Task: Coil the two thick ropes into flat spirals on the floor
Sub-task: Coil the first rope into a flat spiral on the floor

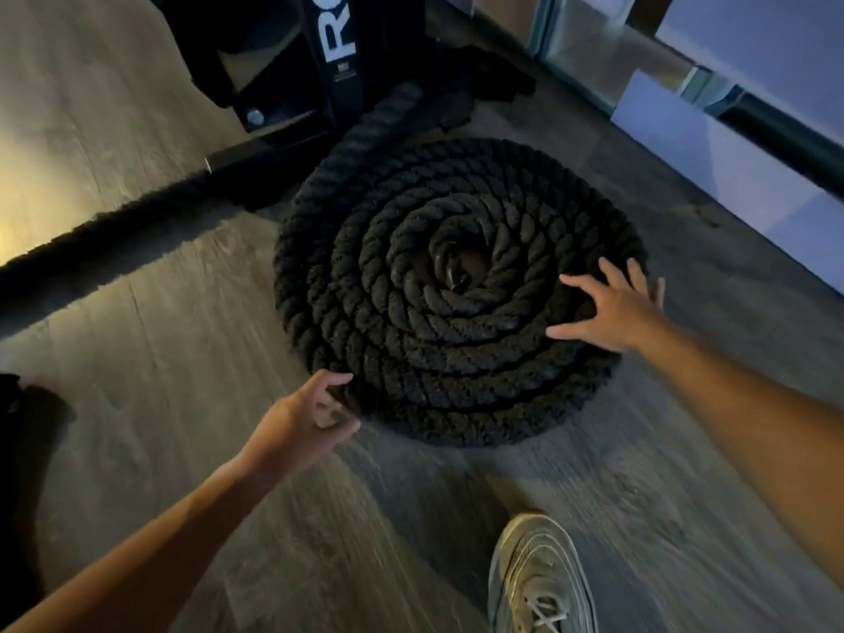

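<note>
A thick black rope lies wound in a flat spiral coil [447,285] on the wooden floor. Its outer end runs up toward the black rack behind it. A second black rope [114,235] stretches straight across the floor to the left, from the rack base to the frame's left edge. My right hand [612,303] rests flat on the coil's right side, fingers spread. My left hand [306,422] sits at the coil's near-left rim, fingers loosely curled and touching the outermost turn, gripping nothing.
A black metal rack [319,61] with white lettering stands behind the coil. A pale wall base and dark rail [753,125] run along the right. My grey sneaker [539,577] is planted near the bottom. A dark object [23,427] sits at the left edge.
</note>
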A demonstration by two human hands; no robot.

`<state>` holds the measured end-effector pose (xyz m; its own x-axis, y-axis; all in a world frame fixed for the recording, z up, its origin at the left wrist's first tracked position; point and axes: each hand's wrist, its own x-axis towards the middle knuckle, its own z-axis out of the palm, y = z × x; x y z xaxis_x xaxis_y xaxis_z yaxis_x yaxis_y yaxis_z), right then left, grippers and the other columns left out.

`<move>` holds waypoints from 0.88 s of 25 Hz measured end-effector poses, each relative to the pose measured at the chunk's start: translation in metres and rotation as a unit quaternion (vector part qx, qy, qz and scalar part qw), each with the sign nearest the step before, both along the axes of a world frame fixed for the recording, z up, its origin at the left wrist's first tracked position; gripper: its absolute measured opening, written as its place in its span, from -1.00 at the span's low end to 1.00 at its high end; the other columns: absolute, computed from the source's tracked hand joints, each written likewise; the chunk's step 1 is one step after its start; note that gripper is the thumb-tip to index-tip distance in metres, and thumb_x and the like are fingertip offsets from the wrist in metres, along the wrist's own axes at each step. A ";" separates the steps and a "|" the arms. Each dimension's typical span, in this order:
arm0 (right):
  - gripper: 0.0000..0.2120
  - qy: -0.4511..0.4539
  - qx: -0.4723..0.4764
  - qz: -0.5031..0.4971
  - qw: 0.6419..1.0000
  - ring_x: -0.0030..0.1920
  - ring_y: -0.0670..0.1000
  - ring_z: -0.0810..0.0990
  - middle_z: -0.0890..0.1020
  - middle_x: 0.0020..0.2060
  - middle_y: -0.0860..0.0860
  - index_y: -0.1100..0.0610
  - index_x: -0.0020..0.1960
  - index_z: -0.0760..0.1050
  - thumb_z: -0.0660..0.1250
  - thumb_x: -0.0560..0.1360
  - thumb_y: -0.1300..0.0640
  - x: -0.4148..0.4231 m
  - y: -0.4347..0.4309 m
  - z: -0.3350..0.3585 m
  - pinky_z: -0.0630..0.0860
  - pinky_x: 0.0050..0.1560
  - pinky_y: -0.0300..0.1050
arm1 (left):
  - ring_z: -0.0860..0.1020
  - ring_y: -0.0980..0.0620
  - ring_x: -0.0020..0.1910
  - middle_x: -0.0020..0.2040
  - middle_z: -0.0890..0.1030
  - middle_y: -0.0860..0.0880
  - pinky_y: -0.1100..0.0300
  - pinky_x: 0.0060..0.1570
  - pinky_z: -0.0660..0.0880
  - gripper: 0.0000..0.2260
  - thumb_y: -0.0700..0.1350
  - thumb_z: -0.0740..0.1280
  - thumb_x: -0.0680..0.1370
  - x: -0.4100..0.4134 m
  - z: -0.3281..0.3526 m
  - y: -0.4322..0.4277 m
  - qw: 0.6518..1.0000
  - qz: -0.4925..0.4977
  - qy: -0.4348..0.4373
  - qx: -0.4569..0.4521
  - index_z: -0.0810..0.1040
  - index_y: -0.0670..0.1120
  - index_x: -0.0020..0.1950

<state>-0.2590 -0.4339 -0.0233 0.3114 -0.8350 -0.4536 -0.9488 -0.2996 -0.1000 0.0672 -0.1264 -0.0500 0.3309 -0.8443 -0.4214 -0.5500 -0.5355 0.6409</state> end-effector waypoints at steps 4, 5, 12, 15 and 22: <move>-0.22 -0.013 -0.004 -0.151 0.988 0.52 0.43 -0.20 -0.14 0.58 0.21 -0.13 0.58 0.00 0.19 0.46 -0.34 0.035 0.075 -0.008 -0.23 0.43 0.45 | 0.66 -0.08 -0.10 -0.08 0.70 0.00 0.05 -0.09 0.52 -0.51 0.19 0.24 0.62 0.003 0.011 -0.027 0.993 -0.038 -0.114 0.014 0.20 0.16 0.51; -0.18 -0.033 0.012 -0.156 0.987 0.50 0.46 -0.27 -0.22 0.57 0.26 -0.10 0.60 -0.15 0.11 0.49 -0.36 0.045 0.113 -0.016 -0.24 0.44 0.44 | 0.64 -0.14 -0.11 -0.05 0.68 -0.07 0.04 -0.10 0.49 -0.45 0.19 0.20 0.64 0.007 0.012 -0.035 0.993 0.006 -0.118 0.022 0.11 0.08 0.57; -0.05 -0.121 0.055 -0.125 0.983 0.36 0.39 -0.61 -0.52 0.45 0.24 -0.16 0.51 -0.50 0.00 0.43 -0.53 0.050 0.185 -0.039 -0.28 0.46 0.36 | 0.64 -0.24 -0.08 0.07 0.67 -0.21 0.07 -0.11 0.49 -0.68 -0.06 0.42 0.57 0.067 0.005 -0.071 0.990 0.118 -0.050 0.062 0.56 0.05 0.32; 0.05 -0.121 0.054 -0.114 0.985 0.37 0.38 -0.61 -0.50 0.46 0.25 -0.20 0.52 -0.47 0.02 0.31 -0.62 0.041 0.161 -0.039 -0.23 0.45 0.40 | 0.69 -0.02 -0.23 -0.27 0.72 0.03 0.02 -0.08 0.61 -0.71 0.03 0.47 0.51 0.060 0.001 -0.071 0.988 0.123 -0.073 0.056 0.63 0.10 0.23; 0.07 -0.058 0.111 -0.072 0.990 0.45 0.19 -0.56 -0.45 0.53 0.01 -0.39 0.49 -0.34 0.24 0.23 -0.60 -0.032 0.038 -0.015 -0.16 0.47 0.41 | 0.67 0.21 -0.27 -0.23 0.73 0.14 0.30 -0.15 0.55 -0.47 0.17 0.52 0.42 -0.016 0.007 -0.097 0.999 -0.004 -0.022 0.033 0.54 0.14 0.37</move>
